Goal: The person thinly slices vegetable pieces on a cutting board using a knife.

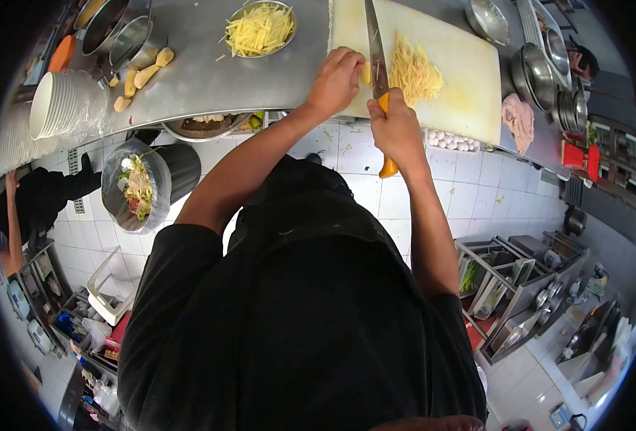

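Note:
My right hand [398, 131] is wrapped round the orange handle of a kitchen knife [377, 50], whose long blade points away from me over the white cutting board [469, 93]. Just left of the blade, my left hand [336, 82] has its fingers curled on a small pale yellow vegetable piece [367, 72] at the board's left edge. To the right of the knife lies a heap of thin pale yellow strips [414, 68]. Farther left, a metal bowl holds more yellow strips [260, 30]. What lies under my left fingers is partly hidden.
Several peeled pieces [145, 76] lie left on the steel counter [196, 79], near stacked white bowls [53, 104]. A pink cloth [517, 122] and metal bowls [533, 75] are at right. Below stands a lined waste bin [113, 197]. Another person's arm [12, 223] shows far left.

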### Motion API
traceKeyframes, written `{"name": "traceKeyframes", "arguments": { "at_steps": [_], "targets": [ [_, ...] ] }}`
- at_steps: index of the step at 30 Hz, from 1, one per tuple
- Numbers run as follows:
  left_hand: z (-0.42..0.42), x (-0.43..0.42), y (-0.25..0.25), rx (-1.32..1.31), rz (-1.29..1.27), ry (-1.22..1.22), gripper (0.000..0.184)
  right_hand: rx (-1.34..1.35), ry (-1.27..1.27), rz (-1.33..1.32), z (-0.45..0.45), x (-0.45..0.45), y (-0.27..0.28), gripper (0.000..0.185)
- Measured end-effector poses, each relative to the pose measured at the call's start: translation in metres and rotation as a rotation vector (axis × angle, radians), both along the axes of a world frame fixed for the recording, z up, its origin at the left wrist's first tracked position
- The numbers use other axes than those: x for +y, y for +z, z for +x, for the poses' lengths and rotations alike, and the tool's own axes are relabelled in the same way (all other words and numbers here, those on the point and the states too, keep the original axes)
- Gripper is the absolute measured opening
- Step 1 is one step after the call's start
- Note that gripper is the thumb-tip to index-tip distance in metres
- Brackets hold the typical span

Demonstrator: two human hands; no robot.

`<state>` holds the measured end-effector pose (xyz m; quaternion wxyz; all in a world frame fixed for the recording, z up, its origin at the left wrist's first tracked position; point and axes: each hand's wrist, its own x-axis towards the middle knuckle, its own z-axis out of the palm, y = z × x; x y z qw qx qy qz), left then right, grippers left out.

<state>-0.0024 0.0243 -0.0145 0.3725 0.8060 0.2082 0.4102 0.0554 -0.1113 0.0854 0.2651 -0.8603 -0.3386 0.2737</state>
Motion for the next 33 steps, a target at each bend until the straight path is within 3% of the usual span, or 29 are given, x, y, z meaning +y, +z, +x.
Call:
{"name": "traceKeyframes", "arguments": {
  "at_steps": [20,33],
  "targets": [
    [0.0,0.001,0.0,-0.008,0.054,0.002,0.01,-0.021,0.018,-0.047,-0.004,0.007,0.005,0.028],
    [0.002,0.001,-0.004,-0.033,0.076,0.008,0.009,0.03,0.014,-0.007,0.005,0.017,-0.027,0.028]
  ]
}}
